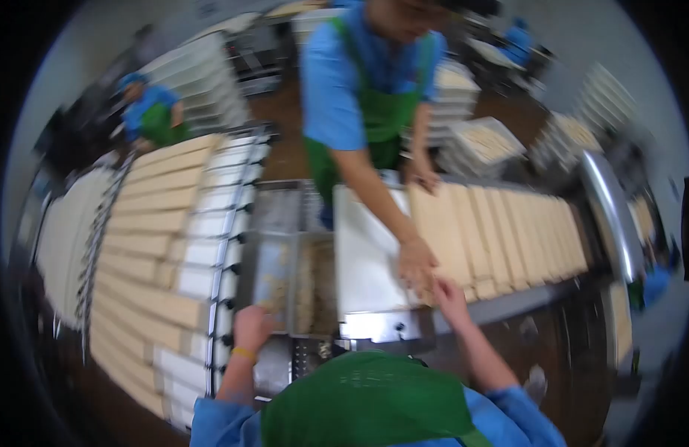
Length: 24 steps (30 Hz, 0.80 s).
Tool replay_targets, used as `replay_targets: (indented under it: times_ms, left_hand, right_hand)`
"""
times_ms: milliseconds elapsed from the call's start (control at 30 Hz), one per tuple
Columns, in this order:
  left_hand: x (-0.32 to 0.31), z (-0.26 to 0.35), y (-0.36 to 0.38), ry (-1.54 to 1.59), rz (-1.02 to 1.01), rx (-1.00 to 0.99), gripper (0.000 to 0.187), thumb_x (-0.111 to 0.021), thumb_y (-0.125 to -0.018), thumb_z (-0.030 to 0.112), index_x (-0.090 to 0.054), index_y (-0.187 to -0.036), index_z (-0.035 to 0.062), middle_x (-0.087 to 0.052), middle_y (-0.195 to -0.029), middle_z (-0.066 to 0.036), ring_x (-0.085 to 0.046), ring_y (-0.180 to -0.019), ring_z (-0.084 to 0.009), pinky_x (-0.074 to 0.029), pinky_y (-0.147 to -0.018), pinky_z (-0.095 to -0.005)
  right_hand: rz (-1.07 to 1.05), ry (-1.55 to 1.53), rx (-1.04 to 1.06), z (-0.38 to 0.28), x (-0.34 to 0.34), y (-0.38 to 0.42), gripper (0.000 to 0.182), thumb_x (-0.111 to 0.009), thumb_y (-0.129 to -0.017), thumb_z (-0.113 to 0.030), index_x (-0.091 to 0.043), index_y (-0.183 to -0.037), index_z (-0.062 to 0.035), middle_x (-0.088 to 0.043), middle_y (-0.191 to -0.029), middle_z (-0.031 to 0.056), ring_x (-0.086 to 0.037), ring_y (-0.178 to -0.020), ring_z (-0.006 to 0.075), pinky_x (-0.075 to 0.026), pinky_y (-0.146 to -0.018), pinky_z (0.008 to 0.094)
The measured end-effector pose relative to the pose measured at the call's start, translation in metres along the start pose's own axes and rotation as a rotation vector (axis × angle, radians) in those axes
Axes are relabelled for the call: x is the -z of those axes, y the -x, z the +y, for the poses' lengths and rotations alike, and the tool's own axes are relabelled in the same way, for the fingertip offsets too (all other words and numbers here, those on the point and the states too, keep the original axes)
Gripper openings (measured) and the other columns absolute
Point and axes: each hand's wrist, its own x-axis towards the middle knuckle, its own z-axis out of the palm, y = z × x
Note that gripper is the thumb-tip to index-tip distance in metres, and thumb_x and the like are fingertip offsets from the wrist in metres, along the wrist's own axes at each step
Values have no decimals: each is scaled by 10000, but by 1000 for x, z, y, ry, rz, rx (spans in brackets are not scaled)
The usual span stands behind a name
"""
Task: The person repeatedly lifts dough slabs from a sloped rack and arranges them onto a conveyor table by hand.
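My right hand [450,299] is at the near end of a pale, flat dough strip [440,223], fingers pinched at its corner. The strip lies at the left end of a row of similar strips on a conveyor. My left hand [253,328], a yellow band at its wrist, is curled closed by the near edge of a metal tray [276,242] with pale scraps in it. Blur hides what, if anything, is in it. Close to my right hand, a co-worker's hand [417,262] reaches over a white board [367,246]. The co-worker's other hand [422,175] is near the strip's far end.
On the left, a rack [223,257] holds long pale strips [147,223] over white slats. A second bin [314,279] holds crumbs beside the board. Stacked white trays [482,141] stand behind the conveyor. A shiny metal roller cover [611,216] rises at the right.
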Motion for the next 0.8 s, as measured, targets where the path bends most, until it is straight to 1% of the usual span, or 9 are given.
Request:
replay_targets:
  times_ms: [67, 167, 267, 367, 600, 667, 733, 767, 800]
  left_hand:
    - [-8, -32, 6, 45, 269, 28, 217, -652, -712, 105, -587, -904, 30, -597, -952, -168, -544, -943, -370, -424, -816, -474]
    - [16, -55, 11, -126, 427, 176, 374, -650, -765, 112, -546, -1092, -36, -562, -1085, -232, -519, -1044, -406, -413, -912, -477]
    - [24, -67, 13, -30, 241, 495, 497, -639, -816, 149, -465, -1233, -59, -514, -1164, -274, -494, -1103, -428, -391, -967, -476]
    - [5, -77, 21, 9, 263, 471, 534, -607, -865, 176, -406, -1305, -51, -488, -1204, -278, -482, -1119, -438, -393, -971, -467]
    - [4, -73, 20, 24, 261, 507, 528, -561, -908, 213, -385, -1341, -31, -483, -1207, -274, -484, -1107, -438, -389, -967, -467]
    - [-3, -78, 23, -22, 276, 501, 513, -587, -880, 186, -413, -1317, -17, -496, -1199, -263, -489, -1094, -434, -390, -953, -477]
    - [2, -74, 22, 6, 303, 516, 512, -612, -855, 181, -431, -1294, -10, -504, -1193, -253, -494, -1084, -429, -393, -943, -475]
    - [5, -70, 18, 36, 308, 533, 513, -624, -843, 183, -439, -1283, -6, -508, -1190, -248, -498, -1077, -426, -396, -937, -472]
    - [8, -68, 16, 27, 301, 549, 521, -631, -838, 191, -440, -1281, -3, -512, -1182, -246, -498, -1080, -423, -397, -935, -470]
  right_hand:
    - [181, 108, 13, -18, 41, -54, 265, -593, -894, -152, -602, -1110, 1, -590, -770, 48, -543, -713, 113, -460, -650, 271]
    - [282, 342, -61, -13, 115, -159, 433, -566, -834, -210, -555, -1237, -50, -645, -857, 171, -624, -773, 307, -483, -708, 395]
    - [158, 648, -201, -62, 152, -229, 599, -581, -821, -208, -406, -1367, -35, -572, -1239, 202, -565, -1131, 316, -445, -951, 385]
    - [109, 737, -248, -67, 155, -279, 671, -590, -808, -204, -339, -1411, -52, -521, -1315, 198, -515, -1208, 311, -418, -995, 382]
    - [156, 876, -225, -115, 180, -341, 696, -710, -735, -213, -425, -1351, -60, -539, -1265, 228, -531, -1163, 354, -439, -971, 406]
    - [596, 1003, -64, -118, 224, -360, 530, -705, -756, -252, -536, -1227, -79, -601, -1146, 208, -558, -1120, 355, -468, -931, 430]
    - [630, 970, -143, -118, 229, -376, 476, -666, -792, -280, -565, -1183, -29, -612, -1120, 231, -590, -1056, 366, -488, -881, 438]
    - [289, 988, 65, -97, 231, -407, 482, -685, -777, -291, -591, -1133, 19, -633, -1083, 247, -627, -982, 351, -497, -846, 410]
    - [151, 951, -127, -136, 192, -389, 554, -722, -744, -295, -588, -1170, 33, -648, -1052, 249, -649, -928, 324, -496, -825, 379]
